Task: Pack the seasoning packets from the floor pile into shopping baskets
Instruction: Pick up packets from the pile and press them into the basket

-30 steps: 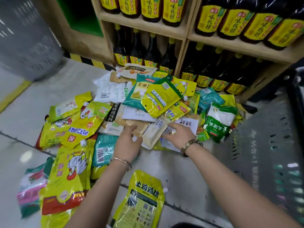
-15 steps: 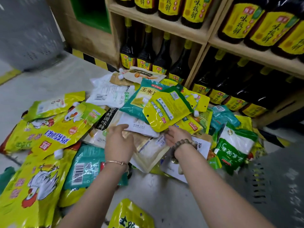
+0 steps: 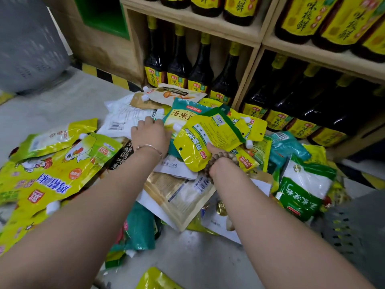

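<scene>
A pile of seasoning packets [image 3: 62,170] covers the floor in front of a shelf. My left hand [image 3: 151,134] reaches over the pile, its fingers curled down at the left edge of a teal corn-starch packet [image 3: 183,115]. Most of my right hand [image 3: 214,151] is hidden under a yellow spouted pouch [image 3: 208,136] that lies on top of the pile, so its fingers do not show. A grey shopping basket [image 3: 354,236] stands at the lower right. Another grey basket [image 3: 31,49], blurred, is at the upper left.
Wooden shelves [image 3: 245,36] full of dark sauce bottles [image 3: 200,74] rise right behind the pile. A green and white packet [image 3: 306,190] leans by the right basket. One yellow packet [image 3: 156,280] lies apart near the bottom edge. Bare grey floor [image 3: 62,101] stretches to the left.
Both hands have moved forward over the pile. The left went from the beige packets up to the teal one. The right slid under the yellow spouted pouch. The view has moved closer.
</scene>
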`<move>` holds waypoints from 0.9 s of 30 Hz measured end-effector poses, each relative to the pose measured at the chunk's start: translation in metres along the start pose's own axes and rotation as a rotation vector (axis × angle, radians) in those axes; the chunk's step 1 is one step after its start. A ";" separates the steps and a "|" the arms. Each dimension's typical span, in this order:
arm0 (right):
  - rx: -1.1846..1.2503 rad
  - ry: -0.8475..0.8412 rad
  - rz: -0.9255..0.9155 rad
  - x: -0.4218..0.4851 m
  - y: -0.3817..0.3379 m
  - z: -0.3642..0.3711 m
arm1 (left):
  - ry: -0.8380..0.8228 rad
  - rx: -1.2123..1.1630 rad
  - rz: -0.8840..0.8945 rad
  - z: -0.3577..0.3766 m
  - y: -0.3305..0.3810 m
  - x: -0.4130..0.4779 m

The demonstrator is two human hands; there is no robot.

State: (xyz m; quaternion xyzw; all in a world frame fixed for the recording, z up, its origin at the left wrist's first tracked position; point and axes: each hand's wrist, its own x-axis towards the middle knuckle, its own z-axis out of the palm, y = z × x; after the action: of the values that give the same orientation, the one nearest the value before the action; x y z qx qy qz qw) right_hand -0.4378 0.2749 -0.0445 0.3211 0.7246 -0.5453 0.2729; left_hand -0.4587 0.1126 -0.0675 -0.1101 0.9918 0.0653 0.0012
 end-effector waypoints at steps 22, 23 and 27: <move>-0.053 0.249 -0.179 -0.030 0.009 -0.050 | -0.062 -0.696 -0.086 -0.029 0.009 -0.016; -0.040 0.255 -0.215 -0.037 0.004 -0.052 | -0.016 -0.722 -0.091 -0.033 0.005 -0.024; -0.130 0.238 -0.317 -0.064 -0.016 -0.064 | 0.084 -0.921 -0.155 -0.050 -0.013 -0.051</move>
State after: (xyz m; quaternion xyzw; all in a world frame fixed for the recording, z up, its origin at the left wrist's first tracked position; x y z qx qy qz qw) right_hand -0.4120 0.3225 0.0293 0.2469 0.8268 -0.4917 0.1166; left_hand -0.4057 0.1050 -0.0190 -0.1754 0.8475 0.4941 -0.0831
